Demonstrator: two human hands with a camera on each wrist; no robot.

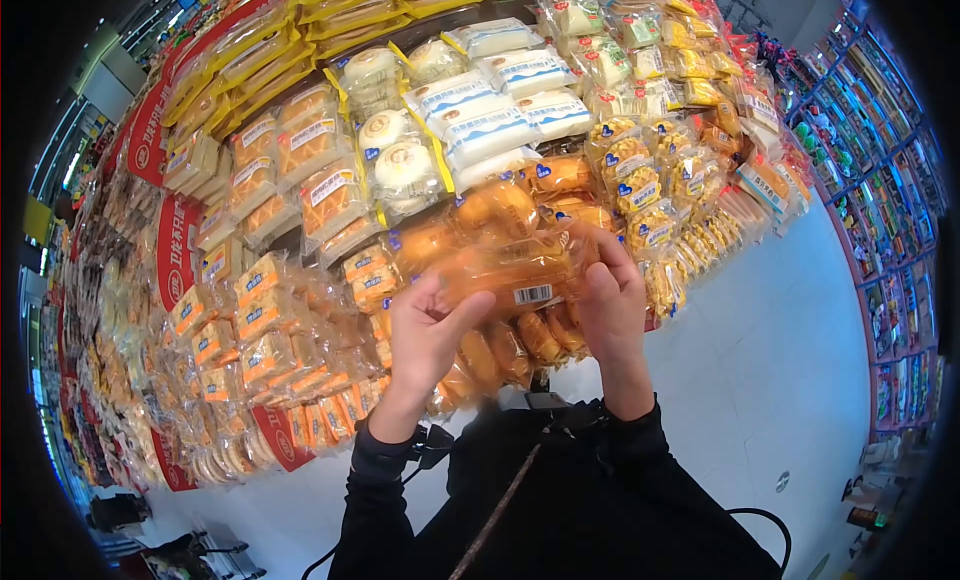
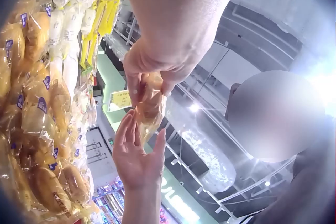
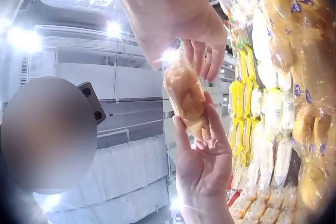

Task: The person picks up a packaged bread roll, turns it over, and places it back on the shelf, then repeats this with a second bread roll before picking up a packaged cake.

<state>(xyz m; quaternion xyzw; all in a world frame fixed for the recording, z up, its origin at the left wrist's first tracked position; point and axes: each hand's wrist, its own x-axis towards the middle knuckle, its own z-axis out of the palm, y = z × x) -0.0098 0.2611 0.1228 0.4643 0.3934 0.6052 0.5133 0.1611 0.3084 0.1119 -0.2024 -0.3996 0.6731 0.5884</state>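
A clear-wrapped brown bread package (image 1: 512, 272) (image 2: 151, 103) (image 3: 187, 97) is held up in front of the body, a barcode label on its near side. My left hand (image 1: 425, 330) (image 2: 163, 58) (image 3: 205, 169) pinches one end between thumb and fingers. At the other end is my right hand (image 1: 615, 305) (image 2: 137, 166) (image 3: 178, 24), its fingers fairly straight and spread from the thumb around the wrapper's end; whether they touch it is unclear. Similar wrapped breads (image 1: 495, 208) lie behind and below the package.
A sloping display holds white packages (image 1: 490, 120), waffle-like breads (image 1: 330, 195), small orange-labelled packs (image 1: 265, 310) and yellow-wrapped packs (image 1: 240, 70). Pale floor (image 1: 750, 380) shows at the right, with stocked shelves (image 1: 890, 210) beyond. A person's blurred head (image 2: 278, 116) shows in both wrist views.
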